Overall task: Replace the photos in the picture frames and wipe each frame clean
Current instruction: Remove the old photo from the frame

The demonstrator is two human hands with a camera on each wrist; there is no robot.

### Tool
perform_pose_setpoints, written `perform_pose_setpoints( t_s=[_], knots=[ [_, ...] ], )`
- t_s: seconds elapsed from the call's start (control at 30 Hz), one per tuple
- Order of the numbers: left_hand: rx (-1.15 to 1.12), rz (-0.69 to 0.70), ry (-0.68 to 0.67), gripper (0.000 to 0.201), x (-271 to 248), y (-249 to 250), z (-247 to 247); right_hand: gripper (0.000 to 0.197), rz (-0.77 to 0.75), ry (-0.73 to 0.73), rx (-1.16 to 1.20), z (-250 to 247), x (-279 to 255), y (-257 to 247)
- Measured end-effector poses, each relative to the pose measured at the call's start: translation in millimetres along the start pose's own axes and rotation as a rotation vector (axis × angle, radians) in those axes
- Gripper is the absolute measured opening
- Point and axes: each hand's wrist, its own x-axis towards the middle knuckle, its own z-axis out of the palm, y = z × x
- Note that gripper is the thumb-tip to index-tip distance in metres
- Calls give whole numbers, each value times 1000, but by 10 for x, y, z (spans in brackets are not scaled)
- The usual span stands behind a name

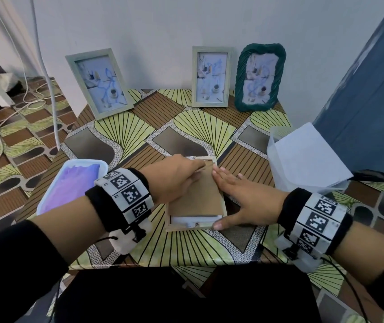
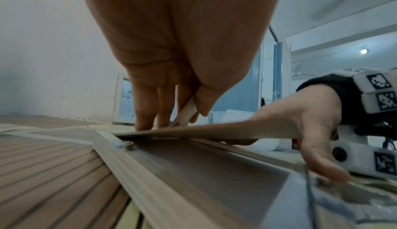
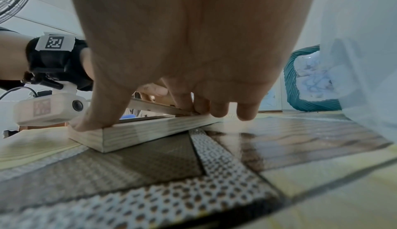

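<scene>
A pale wooden picture frame lies face down at the middle of the table. Its brown backing board is tilted up out of the frame at the far end. My left hand pinches the board's pale stand strip between thumb and fingers. My right hand lies flat along the frame's right edge, fingers straight, thumb on the near corner. In the right wrist view, my right hand presses on the frame. A white sheet shows under the board's near end.
Three frames with photos stand against the wall: two pale ones and a green woven one. A white tray with a purple cloth sits left. A clear container of white sheets stands right. Cables lie on the floor, left.
</scene>
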Motion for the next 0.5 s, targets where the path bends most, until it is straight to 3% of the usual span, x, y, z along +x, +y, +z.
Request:
perform_pose_setpoints(
  t_s=[0.17, 0.37, 0.5],
  knots=[
    [-144, 31, 126, 17, -115, -42, -48, 127, 1, -7, 6, -9, -16, -34],
    [-184, 110, 419, 22, -388, -277, -238, 127, 5, -17, -24, -29, 14, -18],
    [-108, -46, 376, 31, -654, -599, -335, 129, 7, -10, -3, -33, 21, -8]
  ],
)
